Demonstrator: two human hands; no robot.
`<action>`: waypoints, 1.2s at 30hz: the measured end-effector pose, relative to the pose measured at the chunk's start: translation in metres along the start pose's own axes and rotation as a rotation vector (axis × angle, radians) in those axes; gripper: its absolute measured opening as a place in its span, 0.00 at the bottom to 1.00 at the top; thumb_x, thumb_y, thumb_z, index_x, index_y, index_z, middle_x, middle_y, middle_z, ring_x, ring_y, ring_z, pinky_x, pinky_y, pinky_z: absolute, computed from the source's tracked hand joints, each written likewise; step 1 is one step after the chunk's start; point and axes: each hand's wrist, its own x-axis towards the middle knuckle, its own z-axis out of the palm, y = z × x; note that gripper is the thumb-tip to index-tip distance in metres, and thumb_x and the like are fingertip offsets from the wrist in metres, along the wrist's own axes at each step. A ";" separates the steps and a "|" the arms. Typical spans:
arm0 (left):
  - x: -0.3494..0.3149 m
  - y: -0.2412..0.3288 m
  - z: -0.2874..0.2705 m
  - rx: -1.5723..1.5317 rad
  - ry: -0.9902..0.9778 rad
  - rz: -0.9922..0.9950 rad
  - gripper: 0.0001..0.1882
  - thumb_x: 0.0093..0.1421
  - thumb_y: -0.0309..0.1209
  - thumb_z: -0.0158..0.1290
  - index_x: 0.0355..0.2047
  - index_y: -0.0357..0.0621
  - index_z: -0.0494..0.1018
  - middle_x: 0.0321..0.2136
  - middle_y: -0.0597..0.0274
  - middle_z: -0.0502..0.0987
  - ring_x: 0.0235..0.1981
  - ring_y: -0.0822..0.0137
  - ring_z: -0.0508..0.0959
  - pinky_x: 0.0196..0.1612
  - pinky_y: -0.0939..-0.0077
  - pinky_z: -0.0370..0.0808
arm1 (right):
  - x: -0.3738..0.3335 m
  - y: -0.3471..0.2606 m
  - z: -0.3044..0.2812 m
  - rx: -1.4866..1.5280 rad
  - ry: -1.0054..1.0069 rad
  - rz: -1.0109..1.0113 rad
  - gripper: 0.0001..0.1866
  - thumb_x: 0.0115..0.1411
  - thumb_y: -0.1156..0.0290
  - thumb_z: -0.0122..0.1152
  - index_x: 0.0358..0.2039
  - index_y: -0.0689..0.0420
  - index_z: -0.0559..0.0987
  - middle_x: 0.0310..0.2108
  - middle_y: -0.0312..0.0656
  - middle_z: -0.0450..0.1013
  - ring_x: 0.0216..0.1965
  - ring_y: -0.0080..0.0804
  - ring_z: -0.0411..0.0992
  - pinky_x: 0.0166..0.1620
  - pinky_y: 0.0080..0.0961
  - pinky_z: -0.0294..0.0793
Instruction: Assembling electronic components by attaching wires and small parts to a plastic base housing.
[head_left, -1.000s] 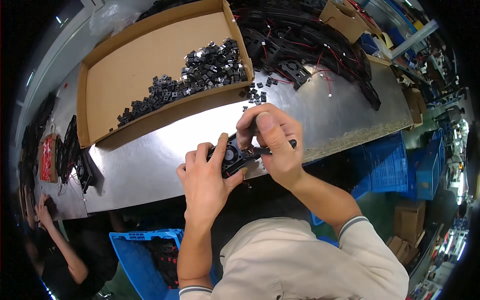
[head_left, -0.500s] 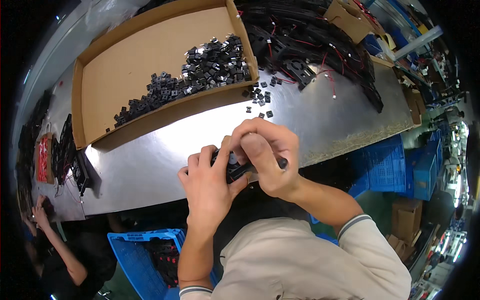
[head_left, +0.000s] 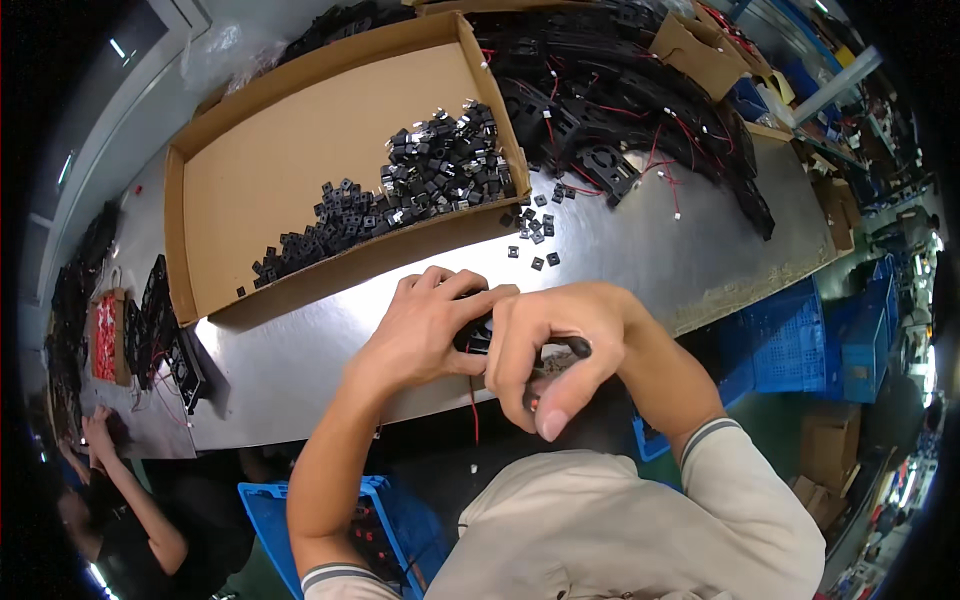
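My left hand is at the front edge of the metal table, its fingers bent over a black plastic part that is mostly hidden beneath both hands. Beside it, my right hand is curled round a black-handled tool; a bit of red or orange shows near the thumb, and the tool's working end is hidden. From under the hands a red wire hangs past the table edge, with a small white connector below it.
A shallow cardboard box holds heaped small black parts. Several loose black pieces lie beside it. Long black housings with red wires fill the back right. Blue crates stand below. At far left, another person's arm reaches in.
My right hand has turned and come down closer to the table edge. My left hand has spread flatter over the part. The red wire now hangs into view, and the view has shifted slightly.
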 end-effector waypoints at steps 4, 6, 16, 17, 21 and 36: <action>-0.014 0.016 0.013 0.082 0.110 -0.144 0.40 0.43 0.47 0.68 0.59 0.59 0.73 0.49 0.61 0.73 0.50 0.53 0.71 0.54 0.55 0.65 | -0.014 0.001 0.009 -0.001 0.404 -0.094 0.23 0.58 0.54 0.64 0.32 0.67 0.82 0.27 0.44 0.76 0.28 0.31 0.74 0.33 0.24 0.70; -0.022 0.032 0.019 0.086 0.201 -0.272 0.41 0.44 0.47 0.68 0.61 0.59 0.71 0.45 0.58 0.72 0.49 0.53 0.71 0.53 0.55 0.65 | -0.028 0.010 0.019 0.035 0.730 -0.194 0.31 0.61 0.46 0.59 0.42 0.69 0.78 0.33 0.47 0.75 0.31 0.32 0.74 0.35 0.26 0.73; -0.035 0.080 0.041 0.227 0.404 -0.493 0.42 0.44 0.41 0.71 0.61 0.59 0.68 0.43 0.57 0.72 0.44 0.55 0.72 0.47 0.57 0.66 | -0.007 0.022 0.046 -0.112 1.097 -0.311 0.25 0.70 0.54 0.50 0.48 0.67 0.74 0.34 0.44 0.73 0.36 0.28 0.72 0.41 0.24 0.73; -0.034 0.082 0.041 0.217 0.409 -0.502 0.42 0.44 0.41 0.71 0.61 0.59 0.68 0.43 0.57 0.72 0.44 0.55 0.72 0.47 0.57 0.66 | -0.006 0.023 0.047 -0.142 1.105 -0.292 0.25 0.70 0.54 0.51 0.48 0.67 0.74 0.34 0.43 0.73 0.36 0.27 0.72 0.41 0.24 0.73; -0.035 0.087 0.043 0.258 0.417 -0.518 0.42 0.44 0.40 0.71 0.61 0.59 0.67 0.42 0.57 0.72 0.44 0.55 0.73 0.47 0.57 0.65 | -0.003 0.023 0.051 -0.143 1.091 -0.274 0.24 0.70 0.54 0.51 0.47 0.67 0.75 0.32 0.42 0.73 0.33 0.25 0.71 0.39 0.22 0.72; -0.034 0.083 0.040 0.259 0.400 -0.492 0.43 0.43 0.38 0.71 0.62 0.58 0.68 0.42 0.57 0.72 0.43 0.54 0.73 0.46 0.56 0.66 | 0.005 0.025 0.058 -0.274 1.083 -0.279 0.17 0.71 0.62 0.51 0.38 0.66 0.76 0.31 0.42 0.73 0.31 0.26 0.70 0.36 0.21 0.70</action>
